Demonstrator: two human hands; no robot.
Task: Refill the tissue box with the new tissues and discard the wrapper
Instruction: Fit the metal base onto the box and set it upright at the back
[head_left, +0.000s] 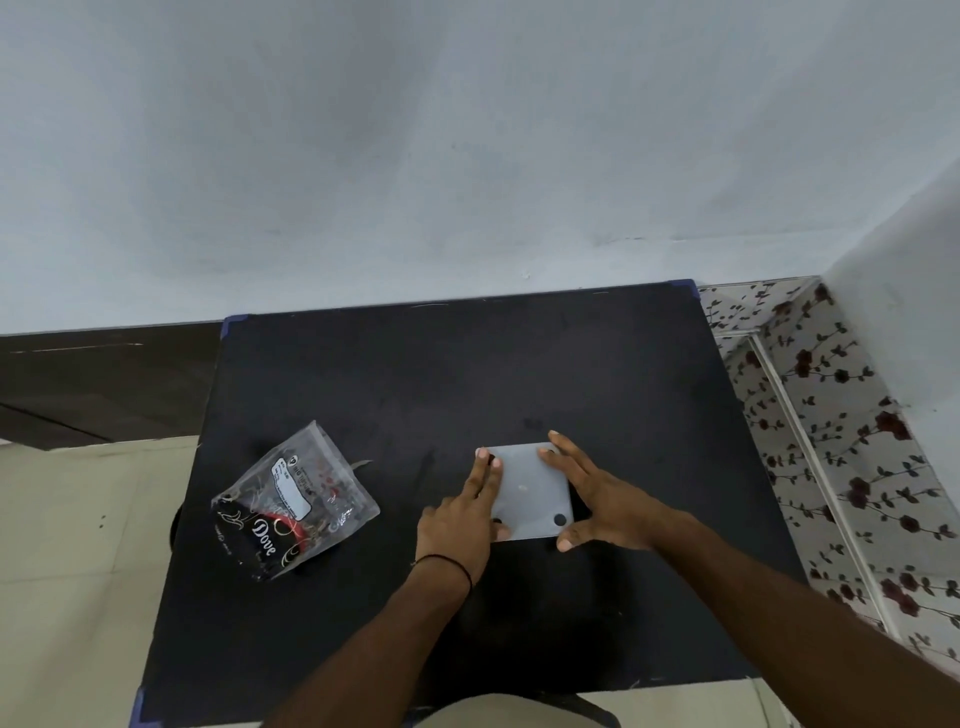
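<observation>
A white square tissue box (530, 491) lies on the black table (395, 374), right of the middle, its flat face with small dark round feet turned up. My left hand (462, 525) rests flat along the box's left edge, fingers stretched over it and thumb at the near corner. My right hand (597, 499) holds the right side, fingers at the far right corner and thumb at the near edge. A clear, crumpled plastic wrapper (293, 501) with "Dove" printed on it lies apart at the table's left. No loose tissues show.
A grey wall rises right behind the table's far edge. Pale floor tiles lie to the left, and a dark brown skirting runs along the wall there. A flower-patterned tiled surface (831, 441) stands close to the table's right side.
</observation>
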